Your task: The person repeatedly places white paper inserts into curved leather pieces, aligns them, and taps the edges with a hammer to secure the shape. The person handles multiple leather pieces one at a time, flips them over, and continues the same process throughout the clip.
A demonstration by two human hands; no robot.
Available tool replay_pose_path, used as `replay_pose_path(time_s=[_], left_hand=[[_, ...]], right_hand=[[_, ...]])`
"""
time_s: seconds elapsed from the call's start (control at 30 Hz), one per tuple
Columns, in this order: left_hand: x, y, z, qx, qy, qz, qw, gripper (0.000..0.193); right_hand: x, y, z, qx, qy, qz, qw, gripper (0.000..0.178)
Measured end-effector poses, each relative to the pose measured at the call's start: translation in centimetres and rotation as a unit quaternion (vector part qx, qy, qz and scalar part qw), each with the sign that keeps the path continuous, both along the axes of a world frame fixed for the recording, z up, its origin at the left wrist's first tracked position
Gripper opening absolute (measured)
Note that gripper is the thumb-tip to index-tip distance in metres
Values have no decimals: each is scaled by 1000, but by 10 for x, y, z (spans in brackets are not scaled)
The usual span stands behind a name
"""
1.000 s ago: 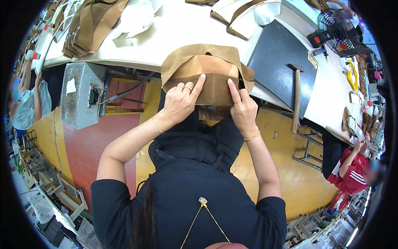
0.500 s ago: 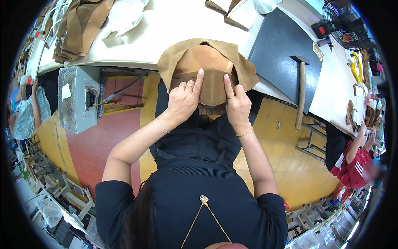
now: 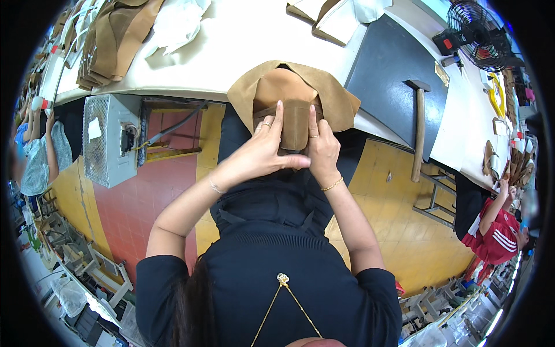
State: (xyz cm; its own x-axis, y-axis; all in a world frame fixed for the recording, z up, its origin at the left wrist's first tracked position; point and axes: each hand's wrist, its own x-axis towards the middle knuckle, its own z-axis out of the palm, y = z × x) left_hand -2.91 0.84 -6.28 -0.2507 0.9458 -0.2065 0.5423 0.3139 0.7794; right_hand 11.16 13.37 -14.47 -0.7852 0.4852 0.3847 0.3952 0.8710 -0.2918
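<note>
Handles a curved, matte brown suede piece, smooth and tan inside, over the lap by the white table. Touches it with loosely open left hand and half-curled right hand, its grip hidden.

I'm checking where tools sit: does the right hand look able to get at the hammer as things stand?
Probably yes: the hammer lies off to the right on the dark board with nothing seen covering it. The right hand would first need to leave the brown leather-like piece it touches.
</note>
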Motion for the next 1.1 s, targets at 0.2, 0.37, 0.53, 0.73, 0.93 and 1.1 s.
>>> replay_pose_path(time_s=[0.2, 0.37, 0.53, 0.73, 0.93, 1.1], left_hand=[[33, 18, -9, 24, -6, 182, 983, 95], [42, 20, -10, 24, 11, 215, 976, 91], [46, 20, -21, 44, 32, 237, 970, 94], [49, 18, -18, 20, 35, 251, 967, 90], [51, 18, -27, 68, 29, 262, 962, 93], [49, 20, -23, 72, 23, 261, 962, 93]], right_hand=[[17, 19, 62, -269, -88, 111, 953, 72], [57, 147, 119, 5, 31, -178, 984, 36], [87, 214, 64, 26, -166, -361, 917, 40], [40, 130, 139, -172, 7, -165, 971, 32], [-4, 54, 191, -104, -22, 145, 984, 42], [-5, 50, 180, -66, -147, 203, 966, 52]])
